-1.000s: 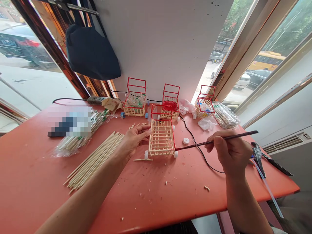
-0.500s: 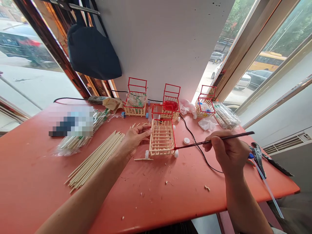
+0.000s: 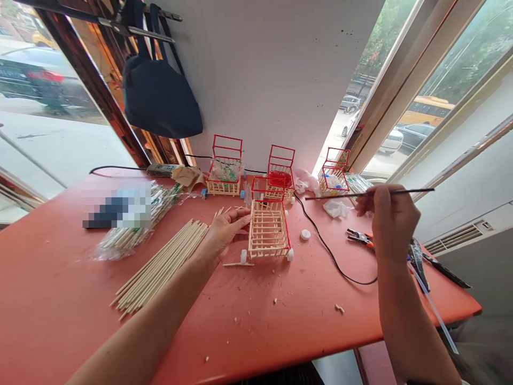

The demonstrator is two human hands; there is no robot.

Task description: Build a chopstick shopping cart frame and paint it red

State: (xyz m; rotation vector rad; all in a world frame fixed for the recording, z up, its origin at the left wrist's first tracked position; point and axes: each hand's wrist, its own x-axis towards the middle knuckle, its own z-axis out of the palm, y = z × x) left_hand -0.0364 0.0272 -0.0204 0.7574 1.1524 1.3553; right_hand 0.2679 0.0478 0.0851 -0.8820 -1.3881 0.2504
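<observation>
A miniature shopping cart [image 3: 269, 232] made of wooden sticks stands on the table on white cap wheels. Its handle and part of its upper rim are red. My left hand [image 3: 230, 227] grips the cart's left side between thumb and fingers. My right hand [image 3: 395, 224] is closed around a thin dark paintbrush [image 3: 332, 196], held nearly level, its tip pointing left and apart from the cart. Behind, a second cart [image 3: 281, 187] carries something red in its basket. A white bottle cap [image 3: 305, 235] lies right of the nearer cart.
Wooden sticks [image 3: 164, 267] lie in a bundle at left, beside bagged sticks [image 3: 128, 235]. Two more carts [image 3: 224, 184] [image 3: 334, 179] stand along the wall. A black cable [image 3: 324, 243] crosses the right side, near pliers [image 3: 360, 238]. Wood scraps [image 3: 339, 308] dot the front.
My right hand has lifted the paintbrush away from the cart's front right corner, moving up and right. My left hand still grips the cart. The whole view has shifted slightly.
</observation>
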